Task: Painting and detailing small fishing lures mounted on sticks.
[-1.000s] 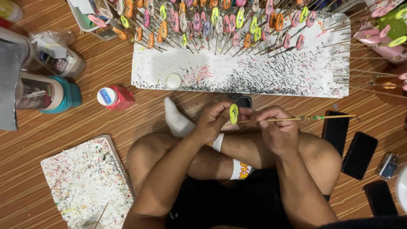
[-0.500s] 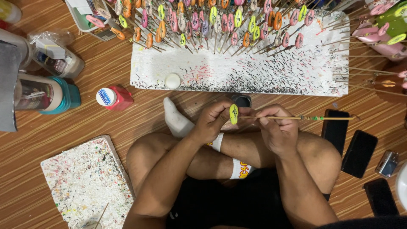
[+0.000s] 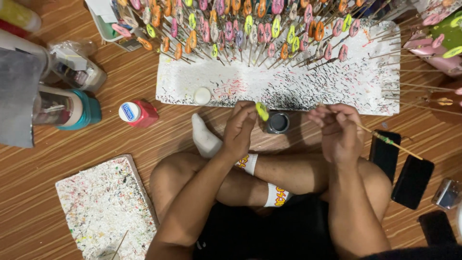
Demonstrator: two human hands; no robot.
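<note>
I sit cross-legged on a wooden floor. My left hand (image 3: 240,127) pinches a small yellow-green oval piece on a stick (image 3: 262,111), held just above a small dark paint pot (image 3: 278,123). My right hand (image 3: 338,131) grips a thin paintbrush (image 3: 391,142) whose handle slants down to the right, away from the piece. The two hands are apart. Ahead lies a white foam board (image 3: 288,84) speckled with paint, with several painted ovals on sticks (image 3: 250,26) standing in its far edge.
A red bottle with a white cap (image 3: 138,112) and a teal-capped container (image 3: 72,108) stand at the left. A paint-spattered board (image 3: 103,207) lies near my left knee. Two dark phones (image 3: 399,166) rest by my right knee. A white lid (image 3: 202,95) sits on the foam board.
My hands have drawn apart. The brush, which lay level against the yellow-green piece, now tilts away to the right, and the left hand has moved the piece up over the paint pot.
</note>
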